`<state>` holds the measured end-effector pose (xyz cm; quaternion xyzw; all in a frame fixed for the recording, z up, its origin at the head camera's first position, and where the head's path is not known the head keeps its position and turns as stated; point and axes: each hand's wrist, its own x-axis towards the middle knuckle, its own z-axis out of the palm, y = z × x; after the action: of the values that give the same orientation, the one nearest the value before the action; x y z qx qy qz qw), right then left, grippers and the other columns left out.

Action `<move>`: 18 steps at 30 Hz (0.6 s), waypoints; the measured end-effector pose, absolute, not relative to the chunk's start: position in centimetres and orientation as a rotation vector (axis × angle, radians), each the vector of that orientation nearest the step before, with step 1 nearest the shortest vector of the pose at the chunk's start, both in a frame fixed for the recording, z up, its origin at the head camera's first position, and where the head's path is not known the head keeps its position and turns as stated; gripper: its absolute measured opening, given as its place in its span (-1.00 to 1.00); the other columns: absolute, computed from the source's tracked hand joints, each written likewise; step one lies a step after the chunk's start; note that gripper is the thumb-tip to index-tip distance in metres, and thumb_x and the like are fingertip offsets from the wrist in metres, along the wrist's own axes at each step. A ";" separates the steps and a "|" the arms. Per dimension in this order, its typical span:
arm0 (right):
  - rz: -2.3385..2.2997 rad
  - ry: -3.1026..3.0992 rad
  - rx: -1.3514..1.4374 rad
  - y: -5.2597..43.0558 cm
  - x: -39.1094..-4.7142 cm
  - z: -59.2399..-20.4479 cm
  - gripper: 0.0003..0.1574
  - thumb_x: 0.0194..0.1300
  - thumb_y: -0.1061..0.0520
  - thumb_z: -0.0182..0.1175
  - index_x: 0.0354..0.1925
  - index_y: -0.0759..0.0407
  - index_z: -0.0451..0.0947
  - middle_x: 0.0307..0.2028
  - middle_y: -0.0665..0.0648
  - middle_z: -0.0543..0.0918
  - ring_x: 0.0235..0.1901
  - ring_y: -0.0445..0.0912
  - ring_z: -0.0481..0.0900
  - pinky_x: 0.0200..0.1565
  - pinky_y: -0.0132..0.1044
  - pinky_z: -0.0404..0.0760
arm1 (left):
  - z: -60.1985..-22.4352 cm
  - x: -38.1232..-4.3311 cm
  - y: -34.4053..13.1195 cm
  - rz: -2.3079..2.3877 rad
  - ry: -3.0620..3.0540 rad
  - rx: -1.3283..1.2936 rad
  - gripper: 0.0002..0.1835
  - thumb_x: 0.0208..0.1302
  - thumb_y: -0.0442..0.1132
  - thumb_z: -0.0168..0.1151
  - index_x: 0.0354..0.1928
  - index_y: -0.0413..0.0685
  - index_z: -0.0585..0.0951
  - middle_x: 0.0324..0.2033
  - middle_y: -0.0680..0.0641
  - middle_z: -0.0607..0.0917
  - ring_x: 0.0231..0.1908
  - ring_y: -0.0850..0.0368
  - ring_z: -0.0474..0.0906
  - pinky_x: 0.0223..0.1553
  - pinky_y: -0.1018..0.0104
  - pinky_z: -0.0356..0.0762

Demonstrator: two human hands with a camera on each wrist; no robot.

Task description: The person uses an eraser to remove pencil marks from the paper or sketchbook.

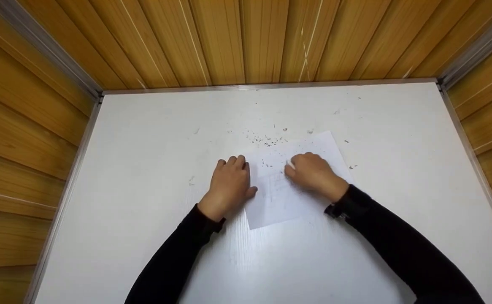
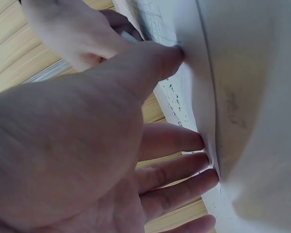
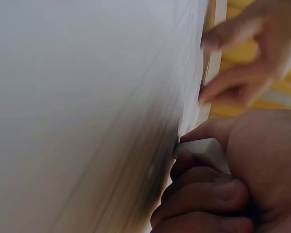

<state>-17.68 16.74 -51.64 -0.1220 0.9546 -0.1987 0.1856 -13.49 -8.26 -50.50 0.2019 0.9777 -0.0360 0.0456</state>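
Note:
A white sheet of paper (image 1: 271,211) with faint grid-like pencil lines lies tilted on the white table. My left hand (image 1: 230,183) rests at the sheet's left edge, and in the left wrist view its fingertips (image 2: 211,175) and thumb press down on the paper, fingers nearly straight. Over the upper right part of the sheet is my right hand (image 1: 315,174), its fingers curled. It grips a white block-shaped eraser (image 3: 211,154), which shows between thumb and fingers in the right wrist view, one end down at the paper. The fingers hide part of the eraser.
Dark eraser crumbs (image 1: 267,141) lie scattered on the upper part of the sheet and on the table beyond it. A few bits (image 1: 352,167) sit right of the paper. Wood-patterned panels (image 1: 263,42) in metal framing enclose the table at the back and sides.

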 end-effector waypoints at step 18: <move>-0.613 2.676 -0.175 21.2 -16.6 -50.4 -0.45 0.66 -0.15 0.00 -0.41 0.14 0.50 -0.46 0.14 0.50 -0.38 0.05 0.51 -0.27 -0.14 0.45 | -50.3 -13.9 -8.7 -0.035 2.940 0.658 -0.26 0.41 0.30 0.42 0.23 -0.27 0.71 0.05 -0.13 0.64 0.13 -0.13 0.60 0.25 -0.05 0.53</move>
<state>-16.63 21.20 -50.41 -0.0623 0.9543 -0.2186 0.1939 -13.91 -8.67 -50.27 0.2179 0.9738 -0.0117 0.0641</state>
